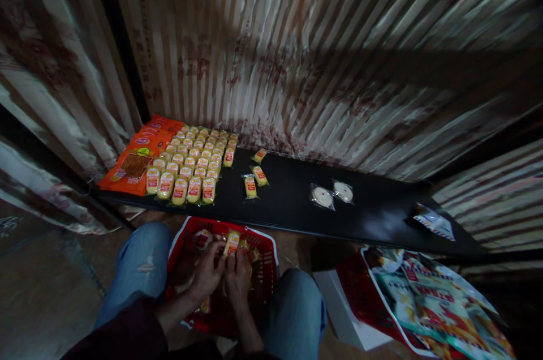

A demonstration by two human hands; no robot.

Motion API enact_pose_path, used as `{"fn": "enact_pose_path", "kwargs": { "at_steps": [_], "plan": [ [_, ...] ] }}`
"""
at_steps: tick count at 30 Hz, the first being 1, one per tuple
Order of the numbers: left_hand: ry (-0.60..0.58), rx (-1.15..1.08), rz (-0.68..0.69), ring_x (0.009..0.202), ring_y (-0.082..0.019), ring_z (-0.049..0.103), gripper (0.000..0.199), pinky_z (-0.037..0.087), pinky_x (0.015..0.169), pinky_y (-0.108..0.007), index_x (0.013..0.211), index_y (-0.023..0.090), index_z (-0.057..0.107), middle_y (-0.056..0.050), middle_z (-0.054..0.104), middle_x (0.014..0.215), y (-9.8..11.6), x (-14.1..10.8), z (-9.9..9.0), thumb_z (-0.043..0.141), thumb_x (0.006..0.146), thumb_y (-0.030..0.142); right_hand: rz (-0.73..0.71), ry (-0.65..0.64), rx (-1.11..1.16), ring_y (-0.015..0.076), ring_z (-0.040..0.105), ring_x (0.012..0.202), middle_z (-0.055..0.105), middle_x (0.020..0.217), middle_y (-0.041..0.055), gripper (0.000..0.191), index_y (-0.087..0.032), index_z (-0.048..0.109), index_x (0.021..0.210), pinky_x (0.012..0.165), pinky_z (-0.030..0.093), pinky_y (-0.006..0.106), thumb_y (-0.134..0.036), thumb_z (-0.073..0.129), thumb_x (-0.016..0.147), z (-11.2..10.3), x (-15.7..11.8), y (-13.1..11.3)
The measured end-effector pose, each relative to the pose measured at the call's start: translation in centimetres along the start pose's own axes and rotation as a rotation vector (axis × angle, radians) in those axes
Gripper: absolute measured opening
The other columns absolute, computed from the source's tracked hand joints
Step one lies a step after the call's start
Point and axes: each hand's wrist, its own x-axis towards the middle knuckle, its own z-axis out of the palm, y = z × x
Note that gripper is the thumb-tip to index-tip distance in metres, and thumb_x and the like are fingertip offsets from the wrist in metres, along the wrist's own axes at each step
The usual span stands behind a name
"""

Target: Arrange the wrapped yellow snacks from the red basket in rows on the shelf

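Observation:
A red basket [268,269] with a white rim stands between the person's knees, holding several small wrapped snacks. Over it, my left hand [210,269] and my right hand [237,275] meet at a yellow wrapped cake [232,242], their fingers closed on its lower part. Several rows of similar yellow cakes [194,189] lie packed together at the left of the black shelf [288,201]. Right of those rows lie a few loose cakes [250,185].
An orange snack bag [136,165] lies at the shelf's left end. Two round white wrapped snacks [322,196] and a blue-white packet [433,222] are farther right. A second basket [360,292] full of bags stands at the lower right, beside a white box [352,317]. Striped cloth [271,65] hangs behind.

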Motion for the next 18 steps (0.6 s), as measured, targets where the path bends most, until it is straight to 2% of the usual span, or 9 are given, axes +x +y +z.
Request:
{"fn": "enact_pose_path", "kwargs": {
  "at_steps": [8,12,18],
  "plan": [
    [0.097,0.076,0.136,0.095,-0.023,0.055,0.022,0.041,0.091,-0.036,0.094,0.023,0.063,-0.008,0.062,0.098,4.2,0.1,-0.4,0.056,0.074,0.018,-0.102,-0.026,0.023,0.0262,0.06,0.106,0.062,0.116,0.0179,0.053,-0.013,0.06,0.117,0.092,0.045,0.039,-0.049,0.034,0.088,-1.0,0.8,-4.0],
    [0.146,0.161,0.206,0.095,-0.022,0.055,0.022,0.043,0.091,-0.037,0.097,0.022,0.063,-0.007,0.059,0.098,5.0,0.6,-0.5,0.052,0.077,0.024,-0.147,-0.023,0.028,0.0249,0.059,0.108,0.063,0.115,0.0173,0.054,-0.012,0.059,0.118,0.094,0.044,0.04,-0.049,0.033,0.089,-1.4,1.6,-5.5],
    [0.122,0.292,0.255,0.088,-0.017,0.058,0.026,0.048,0.084,-0.035,0.102,0.02,0.06,-0.006,0.059,0.097,6.1,1.6,-0.6,0.043,0.083,0.024,-0.175,-0.022,-0.009,0.0241,0.061,0.103,0.064,0.113,0.0185,0.053,-0.01,0.057,0.12,0.091,0.046,0.039,-0.046,0.03,0.09,-1.6,2.8,-6.8]
  ]
}}
